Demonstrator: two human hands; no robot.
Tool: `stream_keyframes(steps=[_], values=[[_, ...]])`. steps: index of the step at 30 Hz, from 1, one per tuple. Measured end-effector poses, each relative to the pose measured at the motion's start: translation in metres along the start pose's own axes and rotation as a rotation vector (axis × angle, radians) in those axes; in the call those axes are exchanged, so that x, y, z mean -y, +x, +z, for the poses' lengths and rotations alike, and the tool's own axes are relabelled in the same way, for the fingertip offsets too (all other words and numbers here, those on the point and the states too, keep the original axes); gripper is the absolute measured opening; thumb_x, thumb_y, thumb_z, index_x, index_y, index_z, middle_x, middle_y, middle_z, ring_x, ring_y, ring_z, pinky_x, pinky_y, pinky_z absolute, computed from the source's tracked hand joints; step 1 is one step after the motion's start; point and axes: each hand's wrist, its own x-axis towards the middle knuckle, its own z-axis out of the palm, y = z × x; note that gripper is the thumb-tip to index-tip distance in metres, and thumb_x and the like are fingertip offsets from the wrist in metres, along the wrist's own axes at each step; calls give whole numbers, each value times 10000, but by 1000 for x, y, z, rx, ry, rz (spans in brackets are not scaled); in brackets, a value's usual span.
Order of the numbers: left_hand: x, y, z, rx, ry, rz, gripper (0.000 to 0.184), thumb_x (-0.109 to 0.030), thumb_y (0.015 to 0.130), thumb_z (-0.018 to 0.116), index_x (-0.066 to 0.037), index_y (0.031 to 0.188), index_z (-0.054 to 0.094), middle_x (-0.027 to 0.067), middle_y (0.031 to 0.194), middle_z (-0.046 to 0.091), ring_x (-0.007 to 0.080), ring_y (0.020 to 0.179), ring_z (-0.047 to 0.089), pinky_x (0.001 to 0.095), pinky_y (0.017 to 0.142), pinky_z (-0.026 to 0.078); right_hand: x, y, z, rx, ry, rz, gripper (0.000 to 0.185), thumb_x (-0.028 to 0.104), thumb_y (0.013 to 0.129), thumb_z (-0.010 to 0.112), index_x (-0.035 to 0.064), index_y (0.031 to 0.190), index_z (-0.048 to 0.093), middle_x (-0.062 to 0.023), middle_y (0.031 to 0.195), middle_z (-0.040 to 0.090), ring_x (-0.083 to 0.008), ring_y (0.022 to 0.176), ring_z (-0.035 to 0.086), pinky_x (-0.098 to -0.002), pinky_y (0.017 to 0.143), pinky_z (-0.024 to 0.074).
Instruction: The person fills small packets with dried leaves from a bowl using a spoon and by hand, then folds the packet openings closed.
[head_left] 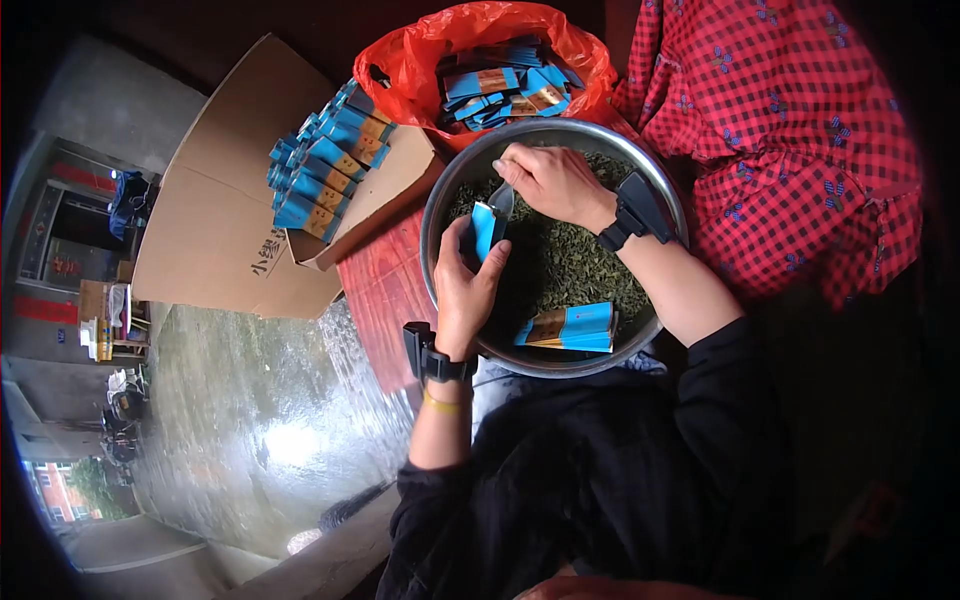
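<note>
A wide metal bowl [672, 200] holds dark green dried leaves [570, 255]. Over its left side my left hand [468, 285] grips a small blue packet [484, 230] upright between thumb and fingers. My right hand [558, 182] is closed round the handle of a metal spoon [503, 198], whose bowl is at the packet's upper end. Whether leaves lie in the spoon is hard to tell. Several flat blue and brown packets [568, 328] lie stacked on the leaves at the bowl's near side.
Beyond the bowl, a red plastic bag [400, 62] holds many flat packets. Filled-looking blue packets [325, 180] stand in rows in a cardboard box [392, 190] on a red wooden table [385, 285]. Red checked cloth [770, 150] lies at the right.
</note>
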Motion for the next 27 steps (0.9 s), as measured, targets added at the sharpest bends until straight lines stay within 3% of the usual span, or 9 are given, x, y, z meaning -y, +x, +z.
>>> stream_keyframes(steps=[5, 7, 9, 14, 19, 22, 24, 27], values=[[-7, -1, -2, 3, 0, -1, 515, -201, 816, 757, 22, 1215, 519, 118, 959, 619, 163, 830, 576, 297, 759, 486, 1, -3, -1, 128, -97, 93, 243, 269, 913, 575, 40, 832, 573, -183, 728, 635, -380, 713, 635, -470, 581, 482], [-12, -2, -3, 29, 17, -61, 472, -163, 841, 735, 26, 1219, 526, 78, 1063, 622, 140, 938, 569, 274, 847, 458, -5, -7, 2, 200, -145, 127, 242, 277, 927, 558, 46, 860, 577, -177, 734, 637, -384, 721, 631, -471, 597, 480], [-8, -2, -2, 15, 11, -27, 493, -179, 828, 746, 24, 1216, 520, 102, 1018, 623, 155, 895, 578, 288, 812, 473, -7, -9, 4, 272, -195, 161, 243, 286, 941, 541, 52, 889, 582, -172, 741, 639, -389, 729, 628, -473, 613, 477], [0, 0, 0, -8, -14, -8, 515, -193, 816, 755, 22, 1216, 511, 137, 996, 631, 183, 880, 599, 309, 800, 489, -1, -10, 11, 479, 3, 287, 331, 347, 942, 481, 37, 879, 578, -218, 831, 638, -420, 831, 619, -514, 704, 474], [0, 0, 0, 5, -26, -21, 521, -192, 817, 752, 24, 1222, 506, 144, 1012, 633, 194, 898, 606, 315, 817, 490, -17, -11, 19, 466, 91, 347, 349, 361, 937, 489, 37, 871, 601, -194, 828, 650, -410, 825, 624, -479, 712, 486], [0, 0, -1, 9, -28, -3, 524, -193, 816, 753, 24, 1224, 507, 145, 1015, 633, 195, 905, 606, 318, 820, 489, -24, -13, 24, 453, 172, 405, 370, 375, 938, 489, 37, 857, 615, -161, 803, 667, -357, 794, 652, -447, 707, 492], [-3, 0, -2, 12, -32, -20, 525, -194, 814, 754, 23, 1224, 508, 146, 1017, 632, 196, 910, 605, 320, 823, 488, -24, -12, 25, 450, 261, 476, 338, 315, 962, 510, 11, 844, 598, -92, 691, 639, -177, 622, 638, -339, 603, 497], [-1, 1, -1, 6, -36, -19, 526, -196, 812, 756, 21, 1223, 512, 146, 1020, 631, 199, 916, 604, 322, 827, 487, -17, -7, 20, 422, 337, 552, 336, 308, 972, 509, 13, 834, 593, -62, 665, 621, -130, 589, 610, -291, 564, 490]])
